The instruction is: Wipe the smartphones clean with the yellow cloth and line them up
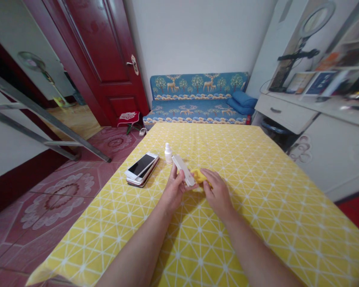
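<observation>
My left hand (176, 190) is closed around a white phone (183, 170), which is tilted with one narrow edge towards me. Bunched in the fingers of my right hand (217, 191) is a yellow cloth (199, 175), close to the right side of the phone. Whether the cloth touches the phone I cannot tell. Just beyond my left hand a small white bottle (168, 154) with a narrow top stands upright. To the left lies a stack of phones (142, 169), the uppermost white with a dark screen.
The table has a yellow cloth with white lines (257, 179). Behind it stands a blue patterned sofa (194, 107). A white cabinet (290, 111) with a ring light is at right. On the left are a metal ladder-like frame (48, 119), a small stool (129, 118) and a red door (107, 59).
</observation>
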`<control>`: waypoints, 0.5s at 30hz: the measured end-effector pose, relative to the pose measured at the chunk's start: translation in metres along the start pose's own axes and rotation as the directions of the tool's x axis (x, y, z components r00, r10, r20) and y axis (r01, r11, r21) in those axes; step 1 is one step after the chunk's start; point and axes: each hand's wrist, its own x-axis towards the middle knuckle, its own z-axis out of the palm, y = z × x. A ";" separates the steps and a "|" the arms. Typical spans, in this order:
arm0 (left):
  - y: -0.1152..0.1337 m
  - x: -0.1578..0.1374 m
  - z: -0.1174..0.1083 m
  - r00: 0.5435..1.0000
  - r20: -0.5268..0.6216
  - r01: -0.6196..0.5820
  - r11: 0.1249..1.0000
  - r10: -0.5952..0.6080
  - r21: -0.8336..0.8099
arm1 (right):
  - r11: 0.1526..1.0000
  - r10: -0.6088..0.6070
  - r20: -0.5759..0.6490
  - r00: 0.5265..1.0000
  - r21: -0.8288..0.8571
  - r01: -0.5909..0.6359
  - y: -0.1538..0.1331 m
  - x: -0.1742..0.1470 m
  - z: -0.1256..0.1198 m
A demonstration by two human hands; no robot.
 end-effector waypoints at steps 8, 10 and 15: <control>-0.011 -0.001 0.012 0.996 -0.019 -0.078 0.964 0.085 0.256 | 0.887 0.278 0.165 0.946 0.333 -0.319 -0.032 -0.002 -0.003; -0.011 -0.001 0.013 0.994 -0.011 -0.097 0.946 0.106 0.310 | 0.861 0.332 0.152 0.931 0.355 -0.365 -0.029 -0.002 -0.002; -0.013 -0.001 0.013 0.982 0.011 -0.176 0.903 0.187 0.392 | 0.774 0.423 0.128 0.897 0.463 -0.431 -0.019 0.002 -0.003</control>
